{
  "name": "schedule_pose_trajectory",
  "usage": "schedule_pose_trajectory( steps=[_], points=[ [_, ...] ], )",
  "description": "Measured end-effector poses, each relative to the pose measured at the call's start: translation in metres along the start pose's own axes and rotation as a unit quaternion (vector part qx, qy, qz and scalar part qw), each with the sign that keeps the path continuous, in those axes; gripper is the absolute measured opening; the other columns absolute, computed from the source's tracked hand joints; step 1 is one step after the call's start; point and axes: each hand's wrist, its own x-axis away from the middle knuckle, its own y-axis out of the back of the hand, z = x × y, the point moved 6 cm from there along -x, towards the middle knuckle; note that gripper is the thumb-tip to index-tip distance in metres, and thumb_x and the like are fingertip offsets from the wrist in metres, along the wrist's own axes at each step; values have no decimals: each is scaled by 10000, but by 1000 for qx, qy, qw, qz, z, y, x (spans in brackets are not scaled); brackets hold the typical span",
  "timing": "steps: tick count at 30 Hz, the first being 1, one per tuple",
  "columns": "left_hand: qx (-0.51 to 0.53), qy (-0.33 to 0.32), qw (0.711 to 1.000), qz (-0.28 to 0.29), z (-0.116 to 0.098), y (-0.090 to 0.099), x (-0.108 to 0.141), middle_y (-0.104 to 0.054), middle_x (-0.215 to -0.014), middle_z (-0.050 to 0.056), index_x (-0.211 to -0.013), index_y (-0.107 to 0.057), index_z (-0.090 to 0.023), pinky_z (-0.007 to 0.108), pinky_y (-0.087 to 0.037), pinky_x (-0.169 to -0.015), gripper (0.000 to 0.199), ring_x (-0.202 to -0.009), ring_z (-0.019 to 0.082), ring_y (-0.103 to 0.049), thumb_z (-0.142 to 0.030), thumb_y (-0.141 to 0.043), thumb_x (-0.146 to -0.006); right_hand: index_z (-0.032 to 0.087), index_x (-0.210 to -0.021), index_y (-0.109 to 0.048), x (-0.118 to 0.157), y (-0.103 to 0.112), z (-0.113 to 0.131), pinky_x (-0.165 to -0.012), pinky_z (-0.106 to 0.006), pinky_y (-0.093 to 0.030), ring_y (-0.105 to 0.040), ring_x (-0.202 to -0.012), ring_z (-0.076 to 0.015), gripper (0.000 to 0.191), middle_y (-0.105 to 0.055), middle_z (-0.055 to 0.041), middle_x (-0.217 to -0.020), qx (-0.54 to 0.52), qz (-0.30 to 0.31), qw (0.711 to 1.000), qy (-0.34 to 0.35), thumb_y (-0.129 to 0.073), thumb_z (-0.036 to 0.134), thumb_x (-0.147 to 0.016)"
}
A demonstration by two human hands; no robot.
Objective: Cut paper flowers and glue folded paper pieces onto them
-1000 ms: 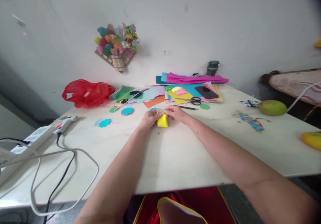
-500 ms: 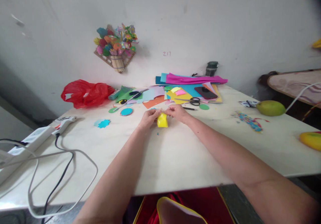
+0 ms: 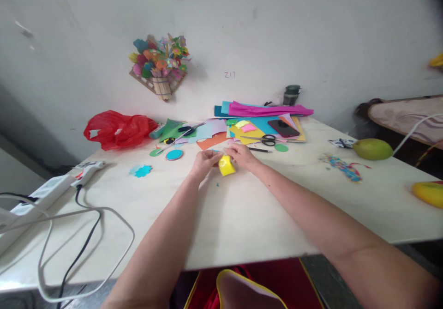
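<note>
A small shiny yellow packet (image 3: 227, 166) hangs between my two hands above the middle of the table (image 3: 249, 226). My left hand (image 3: 205, 163) pinches its upper left side, and the fingers of my right hand (image 3: 240, 155) close on its upper right edge. What the packet contains cannot be made out. Just behind my right hand lies a black pen (image 3: 260, 150), with a green paper disc (image 3: 281, 148) beside it. Left of my hands are a blue disc (image 3: 174, 154) and a blue flower-shaped cutout (image 3: 143, 171).
Coloured paper sheets (image 3: 212, 141), scissors (image 3: 268, 140), and a phone (image 3: 284, 128) lie toward the wall. A red plastic bag (image 3: 117, 131) sits back left. A power strip (image 3: 48, 191) with loose cables occupies the left edge. Paper scraps (image 3: 344, 166) and a green mango (image 3: 373, 148) lie right.
The yellow packet has tilted, its lower end swinging slightly to the right. Both hands remain on it, with only small shifts of the fingers.
</note>
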Motion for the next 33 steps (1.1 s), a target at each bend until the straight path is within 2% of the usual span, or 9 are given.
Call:
schedule_pose_trajectory(
  steps=[3,6,8,11,15,21,26,30,33],
  points=[
    [-46,-54,994,-84,-4,8,-4,-592,-567,-2,-607,-605,-151,269,-471,-610,324,-558,121,-546,-440,-749,-587,204,-665,-505,-1,12,-1,-536,-222,-368,-492,-616,-118,319,-538,14,-642,-20,-85,996,-10,-529,496,-791],
    [-165,-102,969,-154,-11,14,-3,-587,-563,-3,-594,-615,-172,249,-419,-594,220,-574,126,-534,-368,-674,-676,193,-557,-460,1,20,-2,-485,-213,-339,-448,-517,-96,424,-475,21,-525,-57,-123,989,-50,-511,536,-801],
    [-241,-120,946,-181,-16,16,-1,-596,-576,1,-597,-624,-184,247,-389,-594,195,-590,134,-536,-342,-645,-708,191,-483,-411,3,16,-2,-423,-212,-287,-381,-423,-75,493,-404,35,-433,-116,-80,986,-95,-522,563,-788],
    [-314,-129,919,-201,-23,15,3,-608,-580,12,-592,-628,-193,256,-365,-607,203,-592,145,-533,-346,-642,-725,173,-507,-474,10,1,-1,-363,-209,-222,-353,-351,-58,487,-434,33,-402,-198,16,964,-176,-559,582,-758],
    [-350,-155,903,-194,-30,8,8,-667,-638,44,-598,-636,-199,273,-365,-650,200,-630,168,-558,-352,-658,-726,148,-601,-561,17,-11,-4,-340,-191,-222,-395,-336,-58,432,-505,14,-420,-249,75,935,-243,-576,549,-761],
    [-403,-205,879,-151,-31,-6,10,-704,-727,76,-629,-652,-200,265,-371,-673,191,-673,179,-589,-343,-643,-756,140,-637,-582,18,-11,-7,-340,-186,-257,-426,-358,-67,229,-530,13,-440,-291,90,925,-229,-622,346,-729],
    [-446,-237,853,-130,-32,-11,11,-683,-697,72,-629,-643,-199,242,-364,-643,236,-676,173,-602,-374,-618,-787,151,-597,-553,18,-10,-8,-339,-190,-270,-447,-382,-78,161,-534,7,-450,-301,98,921,-229,-607,269,-692],
    [-454,-250,848,-111,-33,-14,12,-672,-684,75,-621,-628,-198,246,-368,-650,262,-675,172,-597,-380,-593,-806,141,-611,-577,18,-10,-8,-335,-185,-266,-443,-394,-76,143,-528,5,-461,-316,106,913,-234,-594,260,-690],
    [-438,-251,857,-101,-33,-14,12,-661,-674,76,-614,-619,-203,248,-374,-651,265,-690,176,-591,-388,-593,-802,137,-635,-596,18,-11,-10,-336,-186,-270,-439,-396,-75,163,-535,2,-472,-324,119,908,-237,-594,284,-705]
  ],
)
